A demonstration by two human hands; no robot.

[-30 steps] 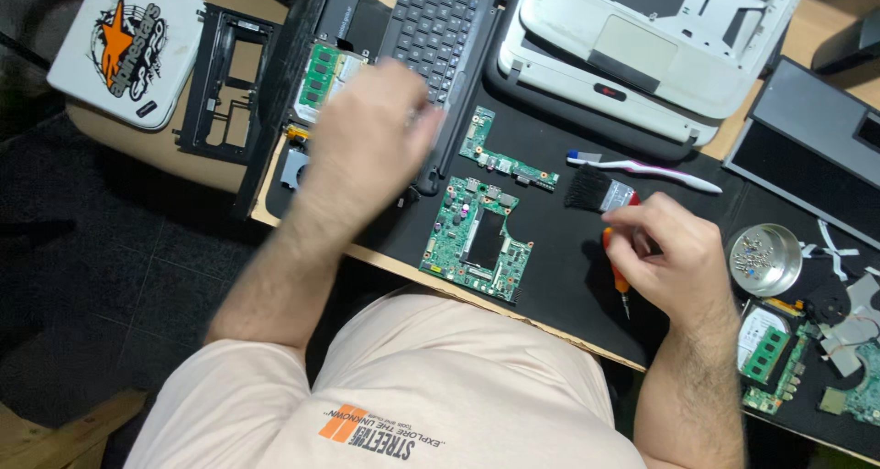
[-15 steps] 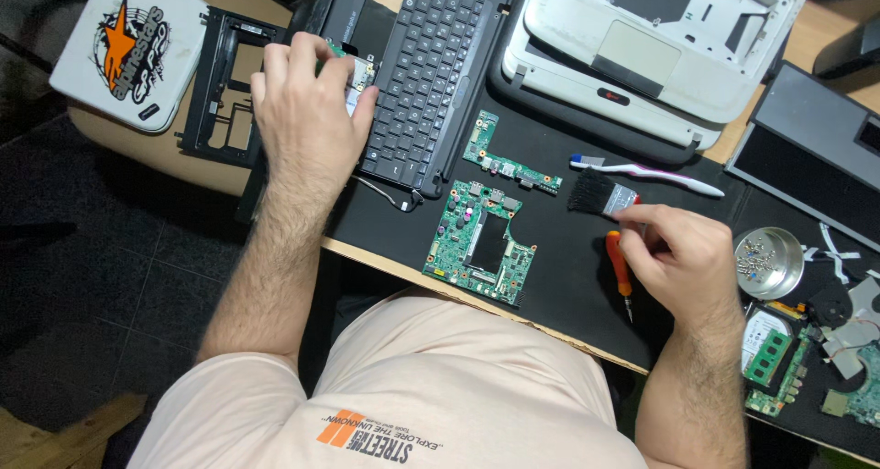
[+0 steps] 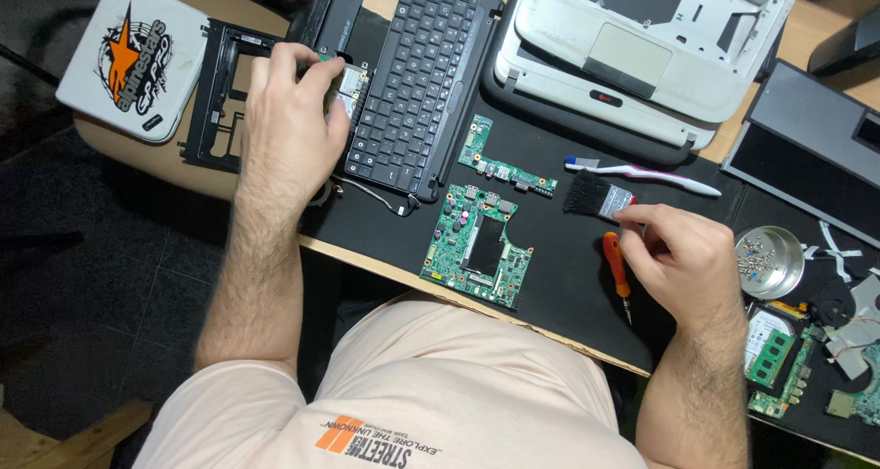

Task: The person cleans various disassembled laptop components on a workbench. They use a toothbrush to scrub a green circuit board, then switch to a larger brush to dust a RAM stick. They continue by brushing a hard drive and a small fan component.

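The left hand [image 3: 289, 111] reaches to the far left part of the bench [image 3: 568, 286], its fingertips pinched on a small green card [image 3: 349, 91] that lies just beside the left edge of the black keyboard [image 3: 417, 75]; the grip is narrow and closed on that card. The right hand [image 3: 683, 263] rests near the middle of the bench toward the near edge, fingers curled loosely, the forefinger and thumb touching the metal ferrule of a small black-bristled brush [image 3: 598, 197]; whether it truly holds the brush I cannot tell. Just beside that hand, on its left, lies an orange-handled screwdriver [image 3: 617, 269], tip pointing to the near edge. A green main board [image 3: 477, 247] lies between the two hands, close to the near edge, with a narrower green board [image 3: 504, 160] just beyond it. A toothbrush [image 3: 642, 172] lies beyond the brush. A white laptop shell [image 3: 642, 47] sits at the far edge, a round metal dish of screws [image 3: 768, 262] to the right of the right hand, and a black plastic frame [image 3: 215, 102] at the left edge
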